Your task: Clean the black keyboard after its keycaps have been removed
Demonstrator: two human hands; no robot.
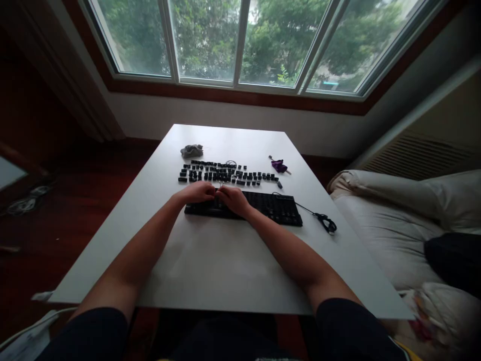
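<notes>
A black keyboard [278, 206] lies on the white table in front of me, many of its keys bare of caps as far as I can make out. My left hand [200, 191] is closed over its upper left part, fingertips pinched together. Right beside it, my right hand [233, 199] also pinches, its fingertips meeting those of the left. A thin wire-like bit shows just above the fingertips; what the fingers hold is too small to name. Behind the hands, loose black keycaps [214, 176] stand in several rows.
The white table [210, 265] has a crumpled grey cloth [192, 151] at back left and a purple cloth with a thin stick [278, 166] at back right. A coiled black cable [326, 223] lies right of the keyboard. A pale sofa [379, 220] stands to the right.
</notes>
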